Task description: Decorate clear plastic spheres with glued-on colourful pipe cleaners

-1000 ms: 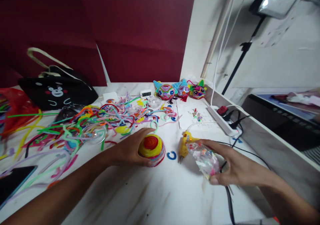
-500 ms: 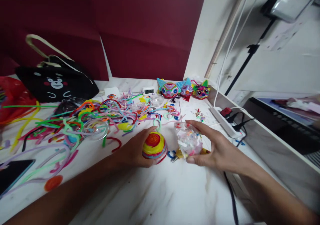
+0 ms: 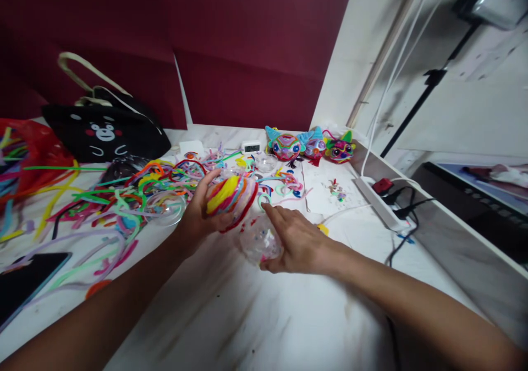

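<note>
Squeeze or slip

The grip of the left hand (image 3: 196, 211) pinches a striped ball (image 3: 234, 198), tilted near centre. At the ball's five o'clock, the right hand (image 3: 299, 239) pinches a clear plastic piece (image 3: 260, 242), which might buckle if squeezed or slip if held too loosely.

Counts. Hands: 2, one left hand (image 3: 197, 217), one right hand (image 3: 305, 242). Striped ball (image 3: 236, 199): 1, middle. Clear plastic piece (image 3: 259, 243): 1, middle. Animal-head ornaments (image 3: 285, 149): 3, far. Digital clock (image 3: 251, 148): 1, far. Black bag (image 3: 103, 148): 1, far left. Red bag (image 3: 48, 148): 1, left. Power strip (image 3: 376, 203): 1, right. Fuzzy stems (image 3: 154, 169): many, overlapping, exact number not countable.
</note>
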{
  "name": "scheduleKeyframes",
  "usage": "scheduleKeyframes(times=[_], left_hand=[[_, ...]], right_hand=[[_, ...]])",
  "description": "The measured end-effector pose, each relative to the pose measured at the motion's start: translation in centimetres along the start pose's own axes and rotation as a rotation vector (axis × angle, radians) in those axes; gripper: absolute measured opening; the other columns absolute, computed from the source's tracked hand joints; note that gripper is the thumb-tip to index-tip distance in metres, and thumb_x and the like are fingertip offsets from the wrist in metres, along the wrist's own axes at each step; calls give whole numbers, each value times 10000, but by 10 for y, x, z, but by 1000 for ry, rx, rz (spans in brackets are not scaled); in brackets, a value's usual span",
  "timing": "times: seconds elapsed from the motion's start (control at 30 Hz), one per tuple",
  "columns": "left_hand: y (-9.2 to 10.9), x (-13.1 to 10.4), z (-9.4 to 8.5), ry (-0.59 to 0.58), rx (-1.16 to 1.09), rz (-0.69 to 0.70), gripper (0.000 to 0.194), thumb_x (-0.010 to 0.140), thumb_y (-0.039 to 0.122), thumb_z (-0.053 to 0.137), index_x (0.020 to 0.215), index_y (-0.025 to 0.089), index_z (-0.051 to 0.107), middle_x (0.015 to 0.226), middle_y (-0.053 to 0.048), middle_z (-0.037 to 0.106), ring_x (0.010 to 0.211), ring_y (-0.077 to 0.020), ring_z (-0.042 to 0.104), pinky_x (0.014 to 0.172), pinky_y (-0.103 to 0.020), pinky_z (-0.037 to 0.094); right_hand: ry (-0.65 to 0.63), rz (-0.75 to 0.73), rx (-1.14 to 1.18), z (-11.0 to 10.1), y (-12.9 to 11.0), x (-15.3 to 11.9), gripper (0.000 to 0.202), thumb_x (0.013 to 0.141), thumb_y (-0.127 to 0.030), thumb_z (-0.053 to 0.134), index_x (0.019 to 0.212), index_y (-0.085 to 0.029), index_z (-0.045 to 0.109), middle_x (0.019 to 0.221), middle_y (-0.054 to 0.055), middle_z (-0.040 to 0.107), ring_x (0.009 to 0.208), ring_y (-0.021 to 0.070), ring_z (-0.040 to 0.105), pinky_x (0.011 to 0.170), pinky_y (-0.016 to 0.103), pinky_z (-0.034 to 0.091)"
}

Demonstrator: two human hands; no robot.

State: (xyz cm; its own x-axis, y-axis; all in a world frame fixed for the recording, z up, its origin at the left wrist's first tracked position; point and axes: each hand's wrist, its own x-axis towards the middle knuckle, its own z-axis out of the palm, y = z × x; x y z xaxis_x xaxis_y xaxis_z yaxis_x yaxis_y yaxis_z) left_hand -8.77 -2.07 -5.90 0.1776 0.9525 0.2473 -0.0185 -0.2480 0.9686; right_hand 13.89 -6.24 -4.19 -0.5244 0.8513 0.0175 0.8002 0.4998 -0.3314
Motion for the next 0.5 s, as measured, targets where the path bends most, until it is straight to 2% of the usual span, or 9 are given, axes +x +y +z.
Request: scheduleKeyframes(times=[0.17, 0.3, 0.4, 0.5], left_hand=[[-5, -6, 4, -85, 9, -10, 1021, 615, 376, 857, 1488, 316, 331, 1304, -63, 627, 1157, -307, 620, 930, -370, 547], [-8, -5, 6, -66, -19, -19, 956, 612, 368, 857, 1447, 339, 392, 1352, -50, 603, 1214, -311, 590, 992, -389, 518], [-10, -3, 5, -31, -43, -27, 934, 629, 358, 845, 1444, 358, 389, 1378, -40, 590, 1243, -312, 574, 1009, -394, 511], [-10, -1, 3, 0, -19, -37, 958, 646, 346, 834, 1471, 348, 347, 1381, -43, 588, 1263, -312, 561, 1040, -411, 490]], right_hand=[[9, -39, 14, 8, 4, 1, 1100, 665, -534, 816, 1495, -16, 312, 1350, 261, 535, 1235, 391, 527, 1039, 491, 423], [56, -62, 14, 2, 8, -8, 989, 699, -504, 806, 1476, -76, 370, 1376, 223, 528, 1254, 366, 514, 1043, 483, 419], [6, -141, -24, 4, 3, -5, 982, 684, -533, 818, 1456, -82, 410, 1408, 231, 496, 1268, 380, 494, 1054, 505, 402], [-76, -218, -95, 10, -6, 10, 1008, 667, -547, 829, 1462, -97, 404, 1424, 237, 464, 1255, 396, 488, 1036, 526, 408]])
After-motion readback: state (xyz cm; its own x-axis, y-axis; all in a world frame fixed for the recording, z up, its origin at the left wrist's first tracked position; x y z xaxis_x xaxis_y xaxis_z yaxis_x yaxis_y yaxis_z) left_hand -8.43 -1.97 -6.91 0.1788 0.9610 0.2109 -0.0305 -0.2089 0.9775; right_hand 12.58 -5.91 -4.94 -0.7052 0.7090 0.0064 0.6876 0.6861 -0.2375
